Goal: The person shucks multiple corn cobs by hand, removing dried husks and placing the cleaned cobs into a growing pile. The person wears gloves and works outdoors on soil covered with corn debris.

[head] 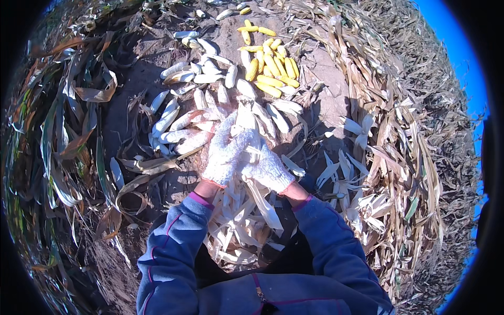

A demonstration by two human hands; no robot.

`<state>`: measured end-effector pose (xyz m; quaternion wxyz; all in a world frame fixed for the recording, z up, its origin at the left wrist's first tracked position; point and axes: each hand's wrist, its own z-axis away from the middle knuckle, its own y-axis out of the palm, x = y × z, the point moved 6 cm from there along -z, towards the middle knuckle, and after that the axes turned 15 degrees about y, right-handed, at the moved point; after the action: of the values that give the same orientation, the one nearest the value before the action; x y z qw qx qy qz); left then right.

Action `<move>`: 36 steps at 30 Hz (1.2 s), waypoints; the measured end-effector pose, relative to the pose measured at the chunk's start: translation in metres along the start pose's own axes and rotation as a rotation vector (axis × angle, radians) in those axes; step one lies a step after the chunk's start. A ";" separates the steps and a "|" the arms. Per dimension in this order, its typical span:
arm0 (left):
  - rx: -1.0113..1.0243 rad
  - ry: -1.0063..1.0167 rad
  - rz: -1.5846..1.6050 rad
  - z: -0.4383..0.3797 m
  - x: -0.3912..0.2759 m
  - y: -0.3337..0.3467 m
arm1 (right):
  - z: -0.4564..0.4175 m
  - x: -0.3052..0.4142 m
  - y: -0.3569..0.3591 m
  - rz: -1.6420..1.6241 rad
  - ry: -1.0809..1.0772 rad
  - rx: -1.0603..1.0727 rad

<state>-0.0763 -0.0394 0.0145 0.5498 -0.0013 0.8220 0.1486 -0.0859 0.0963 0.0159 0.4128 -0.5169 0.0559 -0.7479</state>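
Note:
My left hand (224,155), in a white knit glove, grips an ear of corn in its pale husk (245,117). My right hand (267,167), gloved the same way, closes on the husk at the ear's near end. The two hands meet, so their fingers hide much of this ear. A loose strip of husk (264,206) hangs below them towards my lap. Just beyond and to the left lie several unhusked ears (189,118) on the soil. Farther off, bare yellow ears of corn (275,65) form a pile.
Stripped husks (236,232) are heaped between my legs. More husks (360,206) lie at the right, beside a bank of dry corn stalks (409,157). Leafy stalks (59,145) line the left. Brown soil (330,94) shows between them.

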 end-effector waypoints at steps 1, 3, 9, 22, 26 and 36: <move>0.019 0.063 -0.105 -0.004 -0.007 0.001 | -0.007 -0.011 -0.001 0.095 0.038 -0.056; 0.001 -0.011 -0.044 -0.002 -0.009 0.001 | -0.018 -0.019 0.000 0.265 -0.093 -0.220; 0.095 0.105 -0.397 -0.009 -0.016 -0.012 | -0.007 -0.011 -0.006 0.387 -0.046 -0.238; -0.004 0.023 -0.539 -0.007 -0.005 -0.020 | -0.006 -0.011 -0.009 0.394 0.002 -0.202; -0.071 -0.064 -0.347 -0.005 0.014 -0.030 | -0.003 -0.006 -0.007 0.321 0.043 -0.184; 0.137 0.113 -0.368 -0.008 0.006 -0.024 | -0.017 -0.026 -0.004 0.187 0.003 -0.063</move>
<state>-0.0820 -0.0629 0.0063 0.5194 -0.1223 0.8457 -0.0106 -0.0986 0.1108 -0.0090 0.4641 -0.5211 0.1278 -0.7048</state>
